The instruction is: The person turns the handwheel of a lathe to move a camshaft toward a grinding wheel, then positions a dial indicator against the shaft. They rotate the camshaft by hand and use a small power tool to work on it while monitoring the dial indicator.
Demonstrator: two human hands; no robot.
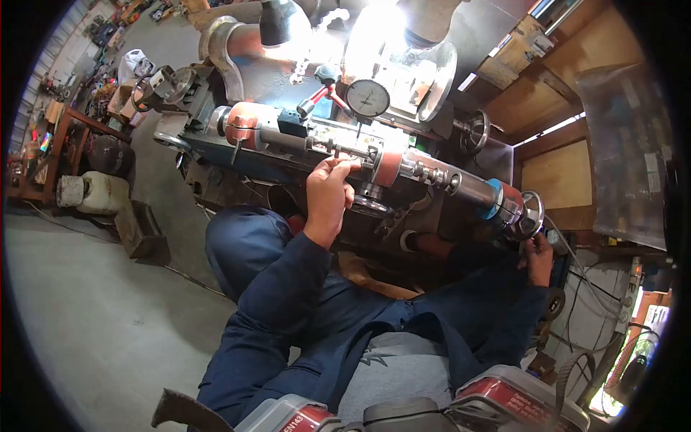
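My left hand (331, 193) reaches up to the machine, thumb and fingers pinched on a thin metal shaft (322, 145) beside the middle red collar (389, 168). Just above these fingers stands a round white dial gauge (368, 98), its stem pointing down toward the shaft. A jointed red arm (338, 99) is next to the gauge. At the right end of the machine, my right hand (537, 261) is closed at the lower rim of a metal handwheel (531, 214); its grip is partly hidden. Another red collar (243, 124) surrounds the shaft line on the left.
A bright lamp (279, 25) hangs over the machine, and its glare washes out parts behind. Another handwheel (475, 132) sits at the back right. Wooden panels (554, 176) rise to the right. A gas cylinder (104, 191) lies on the floor at left, near a metal box (141, 229).
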